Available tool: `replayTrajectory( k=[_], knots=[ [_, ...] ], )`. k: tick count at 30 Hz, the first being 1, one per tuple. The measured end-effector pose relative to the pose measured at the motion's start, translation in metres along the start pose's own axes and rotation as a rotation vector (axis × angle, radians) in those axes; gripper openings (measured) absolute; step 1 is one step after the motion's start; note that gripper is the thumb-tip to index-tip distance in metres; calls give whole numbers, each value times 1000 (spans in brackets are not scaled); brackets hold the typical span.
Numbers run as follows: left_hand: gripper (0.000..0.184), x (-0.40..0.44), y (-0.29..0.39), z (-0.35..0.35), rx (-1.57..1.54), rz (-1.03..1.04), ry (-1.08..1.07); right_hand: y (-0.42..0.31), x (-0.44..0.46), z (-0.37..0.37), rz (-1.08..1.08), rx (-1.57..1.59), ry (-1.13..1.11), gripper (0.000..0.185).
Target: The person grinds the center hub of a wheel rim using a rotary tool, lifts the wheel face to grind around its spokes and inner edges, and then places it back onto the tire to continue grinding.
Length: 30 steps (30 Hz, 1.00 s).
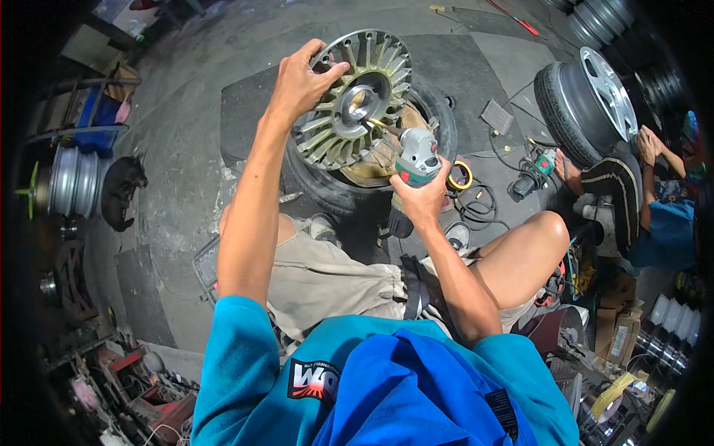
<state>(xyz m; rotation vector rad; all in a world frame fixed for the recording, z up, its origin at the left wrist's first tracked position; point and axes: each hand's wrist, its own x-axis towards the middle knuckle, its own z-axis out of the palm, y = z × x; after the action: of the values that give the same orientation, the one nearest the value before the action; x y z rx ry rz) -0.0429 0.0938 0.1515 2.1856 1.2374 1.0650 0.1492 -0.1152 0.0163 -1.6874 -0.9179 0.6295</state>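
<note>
A spoked alloy wheel face [366, 82] stands tilted above a tire [445, 123] lying on the floor. My left hand [309, 80] grips its upper left rim, thumb on the front. In my right hand [424, 192] is a grey and green die grinder [418, 156], held by its body. The grinder's thin shaft points left toward the wheel's hub, its tip at or near the inner spokes; contact cannot be made out. Beneath the wheel, a brown cloth or sack [368, 171] lies inside the tire.
To the right, another person's hands [648, 145] are beside a tired wheel [587, 104]. A second power tool [532, 175], cables and a yellow tape roll [460, 176] lie on the floor. A black cat [123, 192] lies at left near silver rims [74, 182].
</note>
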Motion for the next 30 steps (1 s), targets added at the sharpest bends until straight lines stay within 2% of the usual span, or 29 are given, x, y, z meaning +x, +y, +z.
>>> replayTrajectory(
  k=[10,12,16,18,22,25,28,30],
  knots=[
    [36,0,5,0,-8,-45,-13,11,0,5,34,62,7,81],
    [36,1,3,2,-25,30,13,9,2,5,39,60,21,82],
    [36,4,8,3,-20,54,6,3,4,-1,57,19,4,83],
    [37,6,12,1,40,-34,-56,8,5,5,48,53,9,83],
    [37,5,10,3,21,33,-20,10,8,13,29,59,5,83],
    [33,6,7,4,33,19,-7,2,10,11,60,38,-8,82],
    [37,8,-1,-1,38,-80,-35,6,10,5,31,38,-8,81],
    [37,9,-10,0,10,-58,-16,7,9,-1,18,3,1,80]
  ],
)
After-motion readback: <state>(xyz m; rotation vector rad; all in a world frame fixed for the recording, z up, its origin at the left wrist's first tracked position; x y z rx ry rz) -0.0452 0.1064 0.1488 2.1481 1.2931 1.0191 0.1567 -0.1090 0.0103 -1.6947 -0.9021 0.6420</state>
